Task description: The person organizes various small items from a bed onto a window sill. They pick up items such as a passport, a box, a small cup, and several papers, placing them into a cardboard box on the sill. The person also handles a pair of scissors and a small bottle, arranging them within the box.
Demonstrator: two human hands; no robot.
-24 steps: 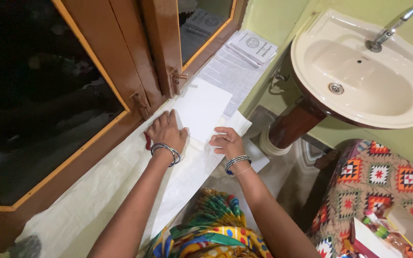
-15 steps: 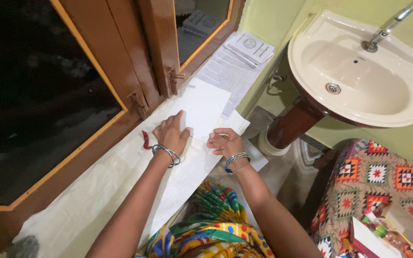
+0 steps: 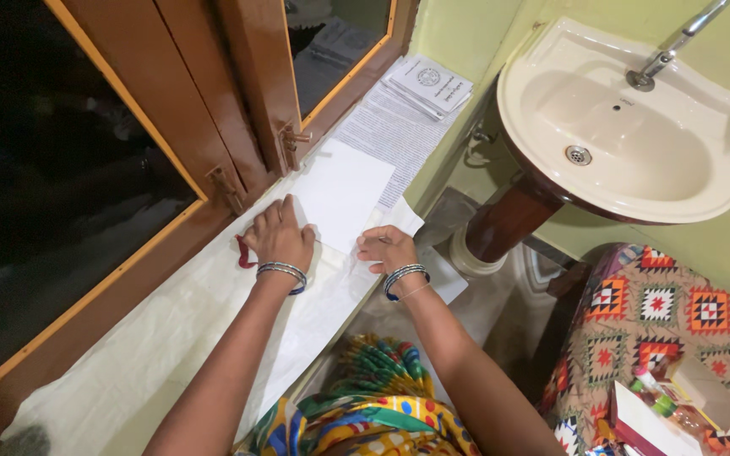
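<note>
Window sill (image 3: 171,338), both hands (image 3: 279,236) flat on white paper (image 3: 341,192), empty washbasin (image 3: 627,127).

sink w/ tap (image 3: 635,143) | printed booklets (image 3: 427,84) | patterned cloth (image 3: 678,321) | wood window frame (image 3: 251,93)

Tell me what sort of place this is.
Likely a room in a home, in a washing corner: a wall-mounted washbasin with a tap, a wooden window above a sill where both hands press white paper, and a patterned cloth.

Left hand (image 3: 279,239) flat again beside the red pen (image 3: 241,252).
</note>
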